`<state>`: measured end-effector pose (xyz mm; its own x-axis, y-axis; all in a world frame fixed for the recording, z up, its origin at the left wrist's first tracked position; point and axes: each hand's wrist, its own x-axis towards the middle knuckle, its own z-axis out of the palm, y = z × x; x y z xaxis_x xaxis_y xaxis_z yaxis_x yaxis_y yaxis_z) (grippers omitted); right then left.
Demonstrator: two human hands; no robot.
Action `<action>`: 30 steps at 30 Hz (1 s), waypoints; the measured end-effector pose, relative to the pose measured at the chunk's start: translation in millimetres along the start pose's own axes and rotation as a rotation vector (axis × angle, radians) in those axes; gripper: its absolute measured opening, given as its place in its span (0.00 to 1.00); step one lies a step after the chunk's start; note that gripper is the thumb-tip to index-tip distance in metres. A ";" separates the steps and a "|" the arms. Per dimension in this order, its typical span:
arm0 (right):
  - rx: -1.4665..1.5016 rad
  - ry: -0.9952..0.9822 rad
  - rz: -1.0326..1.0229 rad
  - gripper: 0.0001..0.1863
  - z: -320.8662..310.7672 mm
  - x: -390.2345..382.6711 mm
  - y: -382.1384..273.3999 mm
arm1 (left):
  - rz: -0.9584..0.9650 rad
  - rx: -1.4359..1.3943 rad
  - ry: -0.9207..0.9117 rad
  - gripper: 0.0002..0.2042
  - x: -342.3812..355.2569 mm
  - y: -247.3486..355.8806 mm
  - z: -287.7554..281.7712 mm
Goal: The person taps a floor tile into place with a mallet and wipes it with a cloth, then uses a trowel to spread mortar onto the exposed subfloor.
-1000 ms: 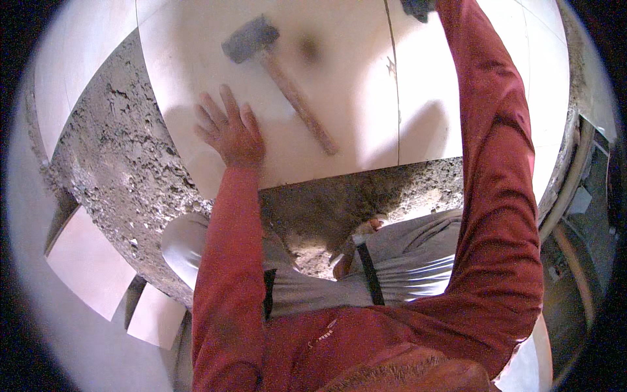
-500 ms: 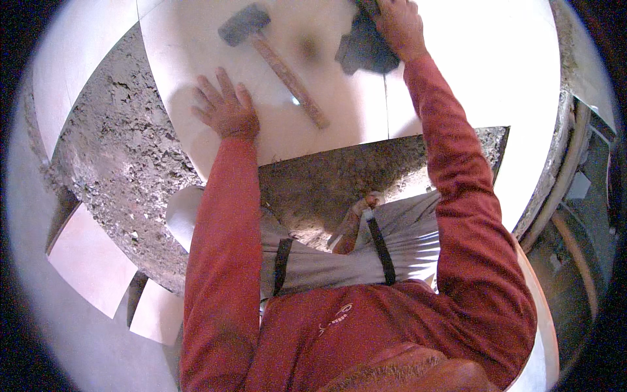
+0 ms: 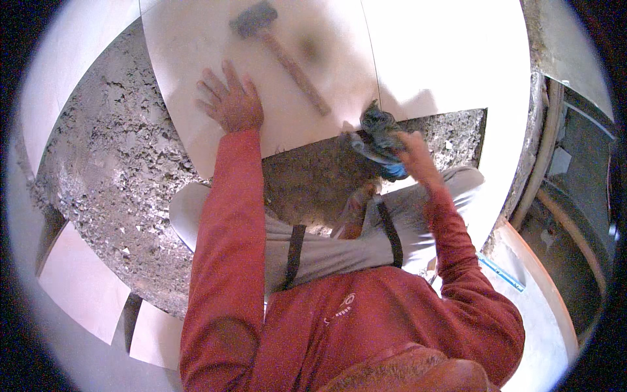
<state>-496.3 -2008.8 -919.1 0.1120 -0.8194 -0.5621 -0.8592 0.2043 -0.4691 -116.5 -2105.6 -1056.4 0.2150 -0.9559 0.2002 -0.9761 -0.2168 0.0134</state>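
Note:
My left hand (image 3: 232, 101) lies flat on a large pale floor tile (image 3: 313, 134), fingers spread, close to the tile's left edge. Bunched in my right hand (image 3: 418, 157) is a dark grey rag (image 3: 377, 130) with a bluish patch on its underside. The rag hangs at the tile's near edge, partly over the rough bed in front of my legs; motion blurs it and the fingers. Between my hands, farther off, a mallet (image 3: 295, 72) with a dark block head and wooden handle rests on the tile.
Rough mortar-like ground (image 3: 117, 150) curves along the left, with another strip (image 3: 450, 140) before the tile's near edge. Two pale tile pieces (image 3: 85, 281) lie at the lower left. A blue strip-like tool (image 3: 501, 273) lies at the right, near a pipe-like curved piece (image 3: 539, 150).
My right hand has drawn the rag back from far out on the tile to the near edge, bending the arm. The left hand stays flat on the tile; the mallet has not moved.

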 end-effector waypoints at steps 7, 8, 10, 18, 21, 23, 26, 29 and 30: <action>0.101 0.433 0.057 0.28 -196.4 76.1 9.1 | 0.008 -0.040 -0.017 0.32 -3.8 -1.7 5.1; 0.349 0.574 -0.085 0.24 -198.7 102.4 -9.4 | 0.000 -0.029 -0.030 0.32 -2.5 -4.4 3.7; 0.552 0.490 -0.536 0.19 -209.2 150.3 -42.4 | -0.016 -0.028 -0.060 0.32 -0.2 -8.3 2.0; -0.341 0.977 0.294 0.52 -95.1 389.2 16.1 | -0.051 -0.088 -0.157 0.34 -0.1 -14.6 -5.8; -0.363 0.976 0.124 0.51 -87.0 410.7 -55.9 | -0.077 -0.156 -0.148 0.34 4.1 -15.4 -11.6; -0.413 0.906 -0.009 0.53 -89.4 435.0 -80.0 | -0.071 -0.238 -0.157 0.33 5.0 -7.8 -14.9; -0.539 0.709 -0.234 0.45 -43.5 462.2 -193.2 | -0.092 -0.217 -0.199 0.33 5.5 -10.0 -16.9; -0.408 0.441 -0.365 0.16 5.8 413.7 -347.4 | -0.109 -0.214 -0.262 0.33 4.1 -19.2 -21.3; -0.477 0.711 -0.561 0.14 24.0 448.1 -329.6 | -0.067 -0.252 -0.231 0.33 9.3 -1.7 -20.3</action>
<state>-150.9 -2430.4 -1032.7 0.3700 -0.8913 0.2621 -0.9009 -0.4131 -0.1329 -113.4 -2110.1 -1034.7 0.2523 -0.9670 -0.0358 -0.9301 -0.2526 0.2667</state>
